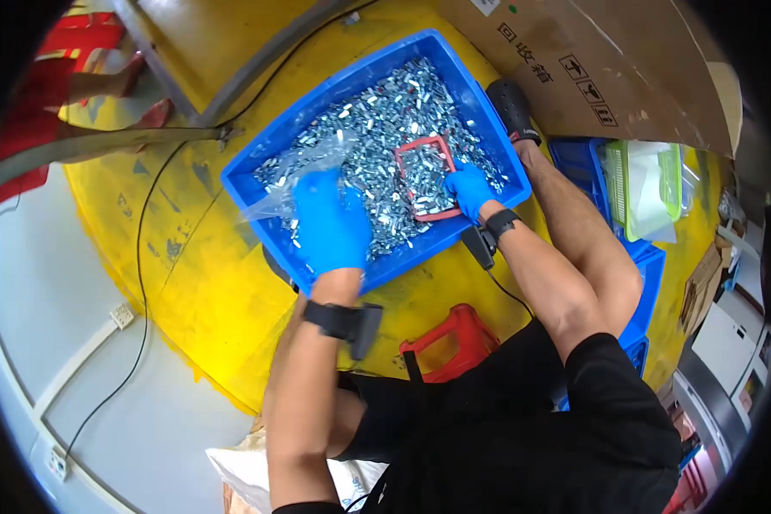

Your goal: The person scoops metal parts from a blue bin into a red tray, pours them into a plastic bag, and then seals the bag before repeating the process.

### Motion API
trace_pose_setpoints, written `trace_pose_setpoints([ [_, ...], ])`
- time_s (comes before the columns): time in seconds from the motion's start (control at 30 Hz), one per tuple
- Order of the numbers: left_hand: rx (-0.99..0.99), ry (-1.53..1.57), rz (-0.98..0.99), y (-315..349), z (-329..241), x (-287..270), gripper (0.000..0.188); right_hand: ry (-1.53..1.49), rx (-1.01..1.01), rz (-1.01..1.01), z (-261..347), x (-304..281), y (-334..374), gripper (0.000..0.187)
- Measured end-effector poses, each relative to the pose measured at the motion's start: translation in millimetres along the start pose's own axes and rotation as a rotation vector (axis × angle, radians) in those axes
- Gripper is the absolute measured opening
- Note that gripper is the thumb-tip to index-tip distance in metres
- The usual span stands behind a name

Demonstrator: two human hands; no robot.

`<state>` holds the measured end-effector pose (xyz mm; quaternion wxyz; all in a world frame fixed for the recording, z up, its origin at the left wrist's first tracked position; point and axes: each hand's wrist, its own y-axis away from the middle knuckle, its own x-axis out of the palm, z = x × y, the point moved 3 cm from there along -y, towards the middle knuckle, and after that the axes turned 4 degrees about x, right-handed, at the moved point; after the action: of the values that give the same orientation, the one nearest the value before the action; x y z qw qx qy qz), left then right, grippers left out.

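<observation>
A large blue plastic bin (351, 79) is full of small shiny metal pieces (394, 103), too small to name more closely. My right hand (469, 190), in a blue glove, grips the right side of a small red rectangular basket (438, 216). Metal pieces fill the basket, which rests among the loose ones in the bin. At the bin's left side my gloved left hand (330, 224) is closed on a clear plastic bag (321, 156), its film showing on both sides of the hand. The left fingers are partly hidden and slightly blurred.
A red plastic stool (454, 343) stands close in front of me. To the right are a big cardboard box (591, 68), blue bins (578, 167) and a green basket (642, 193). A black cable (141, 257) crosses the floor on the left, where another person's legs (103, 146) show.
</observation>
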<state>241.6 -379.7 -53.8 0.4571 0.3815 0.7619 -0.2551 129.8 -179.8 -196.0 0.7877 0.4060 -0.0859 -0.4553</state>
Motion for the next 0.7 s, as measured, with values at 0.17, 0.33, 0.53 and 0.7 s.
trace_pose_setpoints([
  [0.17,-0.342,-0.199,0.187,-4.6,63.7,-47.5,0.029,-0.350,-0.038,0.071,24.1,15.6,26.9,0.013],
  [0.33,-0.132,-0.138,0.177,6.2,64.1,-30.6,0.018,-0.241,-0.109,0.057,45.4,12.2,51.1,0.004],
  [0.53,0.119,-0.145,0.462,14.4,46.9,-23.5,0.018,-0.188,-0.126,0.168,95.2,21.7,78.5,0.006],
  [0.7,0.242,-0.140,0.415,16.7,47.8,-27.7,0.018,0.083,-0.158,0.264,130.9,48.9,82.9,0.006],
])
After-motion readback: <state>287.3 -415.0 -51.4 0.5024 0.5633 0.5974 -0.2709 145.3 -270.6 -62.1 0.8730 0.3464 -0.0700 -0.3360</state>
